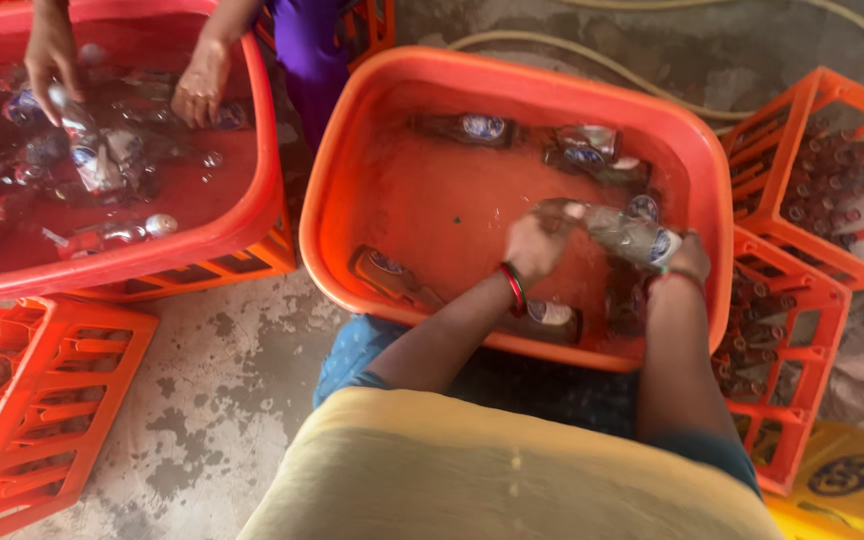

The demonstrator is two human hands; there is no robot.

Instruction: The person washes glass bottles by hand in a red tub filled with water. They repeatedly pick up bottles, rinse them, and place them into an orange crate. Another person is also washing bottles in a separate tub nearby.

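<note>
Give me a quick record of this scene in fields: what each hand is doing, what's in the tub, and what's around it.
left hand: grips the neck end of a glass bottle
right hand: holds the same bottle's base end
tub: orange tub with water and more bottles lying in it
right side: orange crates with bottles standing in them
left side: second tub where another person's hands handle bottles
floor: empty crate on wet concrete

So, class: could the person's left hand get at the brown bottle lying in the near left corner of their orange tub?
Probably yes. The left hand grips one end of a clear bottle, so it must let go first. The brown bottle lies just beside that forearm in the orange tub, with nothing covering it.
</note>
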